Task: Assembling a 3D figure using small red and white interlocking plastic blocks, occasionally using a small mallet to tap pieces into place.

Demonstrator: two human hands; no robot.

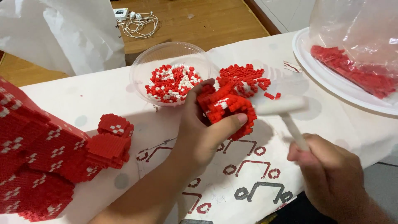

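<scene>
The left hand (203,132) grips a red block piece (226,108) above the counter (107,93), thumb across its front. The right hand (329,174) is closed around a small white hammer (284,111), its head blurred, just beside the piece. A bowl (143,68) of red and white bricks sits behind, a large red model (45,153) to the left.

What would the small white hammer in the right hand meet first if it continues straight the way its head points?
Probably the red brick piece held in the left hand; the hammer in the right hand appears almost touching it, though depth is unclear.
</scene>
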